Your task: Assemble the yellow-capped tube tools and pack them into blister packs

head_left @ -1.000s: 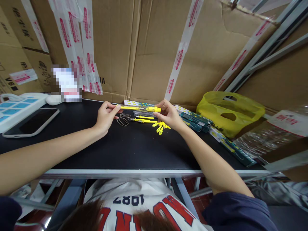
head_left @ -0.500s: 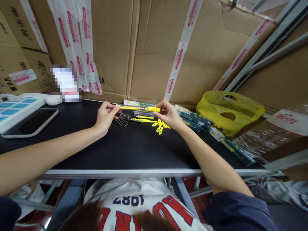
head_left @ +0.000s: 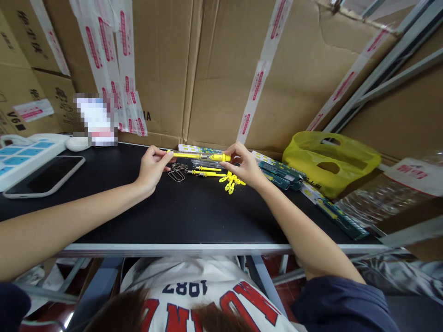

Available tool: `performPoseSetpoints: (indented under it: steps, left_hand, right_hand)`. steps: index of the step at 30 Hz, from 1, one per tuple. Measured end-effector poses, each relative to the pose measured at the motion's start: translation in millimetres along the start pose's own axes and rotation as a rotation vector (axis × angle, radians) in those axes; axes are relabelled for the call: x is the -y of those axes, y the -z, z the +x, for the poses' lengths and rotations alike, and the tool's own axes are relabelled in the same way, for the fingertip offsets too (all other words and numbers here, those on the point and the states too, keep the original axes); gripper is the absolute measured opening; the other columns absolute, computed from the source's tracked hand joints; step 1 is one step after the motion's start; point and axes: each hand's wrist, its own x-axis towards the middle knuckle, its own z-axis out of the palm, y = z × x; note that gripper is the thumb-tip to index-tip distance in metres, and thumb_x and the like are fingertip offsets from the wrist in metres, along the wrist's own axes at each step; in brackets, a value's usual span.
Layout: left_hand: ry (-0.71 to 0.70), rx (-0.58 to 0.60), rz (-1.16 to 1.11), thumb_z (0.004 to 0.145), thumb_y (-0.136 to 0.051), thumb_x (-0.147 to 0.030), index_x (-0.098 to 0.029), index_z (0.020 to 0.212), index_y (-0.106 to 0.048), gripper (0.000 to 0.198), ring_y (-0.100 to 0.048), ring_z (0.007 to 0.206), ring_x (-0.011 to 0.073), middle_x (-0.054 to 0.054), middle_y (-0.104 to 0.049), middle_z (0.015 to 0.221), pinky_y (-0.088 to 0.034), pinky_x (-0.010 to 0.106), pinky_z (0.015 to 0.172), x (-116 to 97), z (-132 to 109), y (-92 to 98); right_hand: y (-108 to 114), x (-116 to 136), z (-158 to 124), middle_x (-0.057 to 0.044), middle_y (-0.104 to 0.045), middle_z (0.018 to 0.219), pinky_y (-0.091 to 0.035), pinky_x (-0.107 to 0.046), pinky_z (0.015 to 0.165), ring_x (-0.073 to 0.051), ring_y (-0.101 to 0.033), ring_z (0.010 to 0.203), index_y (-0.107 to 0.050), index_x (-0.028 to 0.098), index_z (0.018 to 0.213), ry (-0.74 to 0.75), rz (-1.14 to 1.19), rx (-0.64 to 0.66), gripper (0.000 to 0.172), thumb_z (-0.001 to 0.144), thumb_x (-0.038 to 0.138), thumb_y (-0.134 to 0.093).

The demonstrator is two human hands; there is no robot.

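My left hand (head_left: 155, 167) pinches the left end of a slim yellow pen-like tool (head_left: 188, 156). The thumb and fingers of my right hand (head_left: 242, 162) close on its thicker yellow right end. Held level just above the black table, the tool has a short silvery section near its middle. Below it lie more slim yellow rods with metal tips (head_left: 207, 174). Several small yellow plastic pieces (head_left: 230, 182) sit in a heap under my right hand. Bent metal wire loops (head_left: 177, 173) rest beside my left fingertips.
Dark green printed packages (head_left: 280, 174) lie to the right, near a yellow plastic bag (head_left: 332, 161) and clear plastic wrap (head_left: 374, 198). A phone (head_left: 44, 177) and a white-and-blue power strip (head_left: 29, 154) are on the left. Large cardboard boxes (head_left: 221, 69) stand behind the black table (head_left: 194, 221).
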Motion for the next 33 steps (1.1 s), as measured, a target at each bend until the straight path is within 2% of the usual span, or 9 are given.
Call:
performPoseSetpoints:
  steps: [5, 14, 23, 33]
  left_hand:
    - [0.001, -0.009, -0.003, 0.073, -0.07, -0.028, -0.02, 0.076, -0.044, 0.027, -0.07, 0.08, 0.0159, 0.001, -0.067, 0.077, -0.047, 0.018, 0.05, -0.7, -0.7, 0.0]
    - [-0.008, -0.005, 0.008, 0.073, -0.072, -0.03, -0.02, 0.076, -0.045, 0.029, -0.069, 0.081, 0.018, 0.004, -0.067, 0.079, -0.048, 0.02, 0.053, 0.6, 1.1, 1.6]
    - [-0.028, -0.003, -0.002, 0.073, -0.071, -0.03, -0.019, 0.076, -0.045, 0.029, -0.07, 0.08, 0.017, 0.002, -0.067, 0.077, -0.047, 0.018, 0.051, 2.2, 1.7, 1.6]
    - [-0.021, -0.012, -0.001, 0.073, -0.07, -0.028, -0.019, 0.076, -0.045, 0.027, -0.07, 0.078, 0.0162, 0.002, -0.067, 0.076, -0.048, 0.017, 0.05, 2.6, 2.4, 1.9]
  right_hand:
    - [-1.8, -2.8, -1.2, 0.0, -0.054, 0.08, -0.046, -0.03, 0.064, -0.013, -0.049, 0.066, -0.051, 0.022, 0.089, -0.042, 0.019, 0.033, 0.033, 0.077, 0.047, -0.07]
    - [-3.3, -5.0, -2.8, 0.003, -0.046, 0.069, -0.038, -0.027, 0.053, -0.011, -0.041, 0.058, -0.048, 0.024, 0.088, -0.048, 0.087, 0.089, 0.034, 0.078, 0.046, -0.07]
    - [-3.4, -8.3, -2.0, 0.002, -0.05, 0.075, -0.04, -0.026, 0.054, -0.01, -0.045, 0.06, -0.051, 0.021, 0.087, -0.02, 0.052, 0.041, 0.033, 0.076, 0.043, -0.073]
    - [-4.1, -5.8, -2.0, 0.002, -0.051, 0.073, -0.042, -0.025, 0.054, -0.01, -0.047, 0.06, -0.052, 0.021, 0.088, -0.011, 0.006, 0.025, 0.033, 0.077, 0.045, -0.071]
